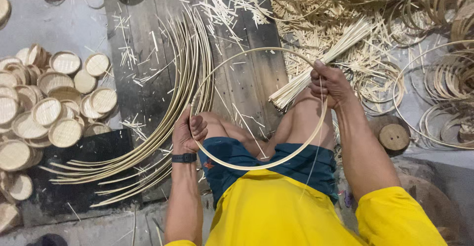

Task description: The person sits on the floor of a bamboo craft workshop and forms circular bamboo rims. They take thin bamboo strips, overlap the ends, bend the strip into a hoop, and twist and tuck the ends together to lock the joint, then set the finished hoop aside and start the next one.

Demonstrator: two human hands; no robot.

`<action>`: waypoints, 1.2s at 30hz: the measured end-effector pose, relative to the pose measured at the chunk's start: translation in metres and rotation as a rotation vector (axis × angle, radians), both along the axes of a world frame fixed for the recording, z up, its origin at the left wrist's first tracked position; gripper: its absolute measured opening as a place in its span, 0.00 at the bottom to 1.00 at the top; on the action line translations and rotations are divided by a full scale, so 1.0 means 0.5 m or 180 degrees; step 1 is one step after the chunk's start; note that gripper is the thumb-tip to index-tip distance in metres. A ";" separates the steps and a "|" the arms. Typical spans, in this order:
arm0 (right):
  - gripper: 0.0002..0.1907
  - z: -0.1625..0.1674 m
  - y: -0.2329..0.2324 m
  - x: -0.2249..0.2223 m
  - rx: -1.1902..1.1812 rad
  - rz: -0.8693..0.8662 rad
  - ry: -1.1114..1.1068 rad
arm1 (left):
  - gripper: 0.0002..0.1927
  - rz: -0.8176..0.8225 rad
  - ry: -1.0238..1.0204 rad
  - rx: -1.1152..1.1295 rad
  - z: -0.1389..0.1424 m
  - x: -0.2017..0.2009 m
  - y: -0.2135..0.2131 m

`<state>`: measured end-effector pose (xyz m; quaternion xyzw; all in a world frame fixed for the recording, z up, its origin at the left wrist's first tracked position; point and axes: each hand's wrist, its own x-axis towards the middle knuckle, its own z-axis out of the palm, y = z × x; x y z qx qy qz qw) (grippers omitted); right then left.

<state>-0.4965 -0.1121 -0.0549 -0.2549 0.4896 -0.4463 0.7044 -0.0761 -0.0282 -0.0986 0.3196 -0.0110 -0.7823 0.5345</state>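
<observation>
A: Starting at your far left, what lies on the floor?

B: A heap of small round woven lids (47,112) sits there, piled loosely and overlapping, on the grey floor (64,24). Just right of them a dark mat (84,177) lies under the ends of a sheaf of long curved bamboo strips (163,127), which sweep up across the wooden planks (247,73).

A: And your left hand?

B: Your left hand (187,132) has its grip closed on the left side of a large bamboo hoop (256,166), fingers curled around the strip. You wear a black wristband (183,157) on that wrist.

A: Where is the hoop itself?

B: It hangs in front of you over your knees, held between both hands. Its lower arc crosses your blue shorts (296,164) and its upper arc stands over the planks.

A: Your right hand?

B: Your right hand (330,84) is closed on the right side of the hoop, and the same grip holds a bundle of thin straight sticks (321,63). The bundle slants from lower left, near your knee, up to the right. 1 thin strand (316,152) trails down from that hand across your shorts.

A: And beyond it, to the right?

B: Scattered splinters and offcuts (316,34) cover the floor there. A round wooden block (393,137) sits just right of your forearm, and more bamboo rings (444,93) lie stacked and tangled at the far right.
</observation>
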 end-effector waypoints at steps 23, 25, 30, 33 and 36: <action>0.24 0.003 -0.021 -0.059 -0.0027 0.0461 0.0051 | 0.20 -0.0265 -0.0270 0.0196 0.000 -0.047 -0.050; 0.22 0.004 -0.017 -0.059 -0.0018 0.0519 0.0305 | 0.18 -0.0109 -0.0158 0.0214 -0.002 -0.051 -0.051; 0.32 -0.009 0.040 -0.046 -0.0120 0.0163 0.0651 | 0.17 0.0454 0.0570 -0.0272 -0.002 -0.069 -0.052; 0.24 -0.034 0.078 -0.039 -0.0136 -0.0218 0.0374 | 0.18 0.0340 0.0548 -0.0325 0.012 -0.076 -0.059; 0.23 -0.050 0.088 -0.051 -0.0484 -0.0294 -0.0478 | 0.16 0.0012 -0.0606 0.0012 0.033 -0.058 -0.091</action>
